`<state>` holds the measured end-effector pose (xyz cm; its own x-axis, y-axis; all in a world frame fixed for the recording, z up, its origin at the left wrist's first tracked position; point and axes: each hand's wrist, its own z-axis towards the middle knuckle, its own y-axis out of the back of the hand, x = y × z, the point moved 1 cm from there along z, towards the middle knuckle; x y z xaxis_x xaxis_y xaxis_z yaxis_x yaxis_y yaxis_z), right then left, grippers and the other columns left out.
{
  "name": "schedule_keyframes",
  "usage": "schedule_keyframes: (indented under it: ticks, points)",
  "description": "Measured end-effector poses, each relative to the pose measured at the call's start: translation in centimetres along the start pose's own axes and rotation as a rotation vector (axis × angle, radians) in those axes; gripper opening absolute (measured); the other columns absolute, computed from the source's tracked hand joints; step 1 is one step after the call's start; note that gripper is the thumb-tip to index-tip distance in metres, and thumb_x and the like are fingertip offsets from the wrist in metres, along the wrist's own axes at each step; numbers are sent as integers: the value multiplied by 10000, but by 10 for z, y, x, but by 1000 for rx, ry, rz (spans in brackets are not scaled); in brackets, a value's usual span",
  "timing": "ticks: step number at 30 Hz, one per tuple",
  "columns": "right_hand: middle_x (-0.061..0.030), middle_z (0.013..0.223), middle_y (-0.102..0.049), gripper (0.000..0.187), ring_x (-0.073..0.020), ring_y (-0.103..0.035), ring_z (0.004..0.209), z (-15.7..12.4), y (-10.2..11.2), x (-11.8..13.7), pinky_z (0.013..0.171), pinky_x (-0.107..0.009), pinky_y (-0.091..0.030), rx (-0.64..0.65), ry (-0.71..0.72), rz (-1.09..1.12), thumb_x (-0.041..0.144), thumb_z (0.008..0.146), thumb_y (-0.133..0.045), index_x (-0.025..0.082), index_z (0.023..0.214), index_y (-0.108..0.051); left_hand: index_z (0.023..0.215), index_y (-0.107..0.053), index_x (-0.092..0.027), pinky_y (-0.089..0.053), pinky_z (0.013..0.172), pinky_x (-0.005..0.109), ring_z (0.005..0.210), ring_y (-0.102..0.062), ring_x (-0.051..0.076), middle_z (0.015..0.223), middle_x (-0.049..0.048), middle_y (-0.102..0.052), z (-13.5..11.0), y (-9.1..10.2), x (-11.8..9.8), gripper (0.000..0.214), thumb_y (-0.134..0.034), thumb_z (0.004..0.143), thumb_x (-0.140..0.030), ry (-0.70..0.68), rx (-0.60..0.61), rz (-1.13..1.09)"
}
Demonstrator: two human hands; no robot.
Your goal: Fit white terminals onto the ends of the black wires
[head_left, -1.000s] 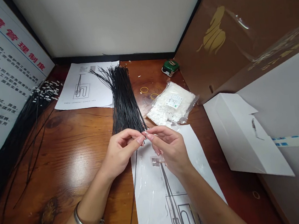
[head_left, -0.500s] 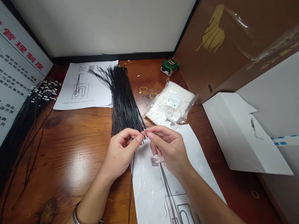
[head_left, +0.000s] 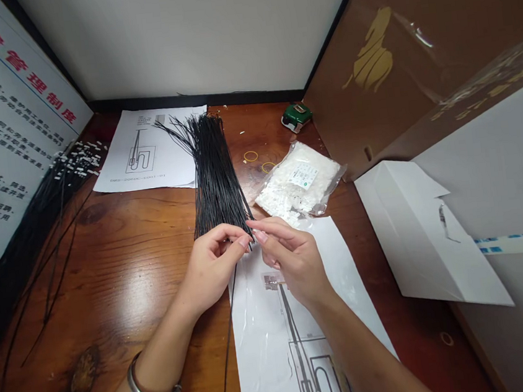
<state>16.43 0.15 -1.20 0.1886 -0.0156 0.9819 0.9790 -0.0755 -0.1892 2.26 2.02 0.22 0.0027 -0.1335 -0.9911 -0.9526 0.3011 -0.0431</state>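
My left hand is closed in a pinch on a thin black wire, whose length runs down from under the fingers past the paper's left edge. My right hand is pinched too, its fingertips meeting the left ones; whatever small thing lies between them is too tiny to make out. Just beyond the fingers lies a thick bundle of black wires. Under my hands is a drawing sheet with a printed wiring diagram. A clear bag of small white parts rests to the right of the bundle.
A second printed sheet lies at the back left. Wires with white ends lean along the left panel. At the back right sits a green tape measure. Yellow rubber bands lie near the bag. A white folded card juts from the right.
My right hand has shifted slightly left and up, its fingertips now overlapping closer to the left hand's. My left hand stays almost where it was.
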Motion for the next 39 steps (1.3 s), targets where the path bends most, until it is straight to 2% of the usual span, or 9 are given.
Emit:
schedule_keyframes:
  ticks: [5,11,17,24,39]
  points:
    - [-19,873,-655,161,-45,-423,478,0,-1,1,403,-230,-322,-54,7,-55,244,772,-666,264,900,-762,770,-608,-160,-401,619,232,657,-509,108,711,-8,-581,0,-1,0,141,-608,836,-284,2,-18,17]
    - [19,623,-642,100,-97,-531,525,1,-3,3,480,-254,-440,-114,-60,2,228,689,-742,216,788,-737,771,-619,-152,-403,594,227,631,-505,106,697,-7,-585,0,-2,-1,146,-606,830,-285,-20,-37,65]
    - [-8,786,-703,45,-122,-609,658,2,-3,3,539,-261,-497,-103,26,-36,200,691,-737,233,721,-742,776,-625,-148,-403,591,219,645,-505,106,700,-4,-583,-1,-2,-2,165,-603,838,-300,-32,-46,85]
    - [-8,791,-701,40,-135,-625,710,1,-2,3,580,-273,-508,-92,15,-51,214,711,-726,238,737,-745,781,-616,-160,-392,568,221,601,-489,96,683,-16,-581,0,-2,-1,145,-604,838,-292,-21,-50,58]
    - [-23,780,-699,54,-135,-593,667,1,-3,3,511,-265,-467,-121,-49,-60,279,712,-727,230,732,-739,771,-620,-166,-406,565,233,607,-521,111,678,-8,-598,0,-2,-3,147,-613,832,-299,-26,-49,64]
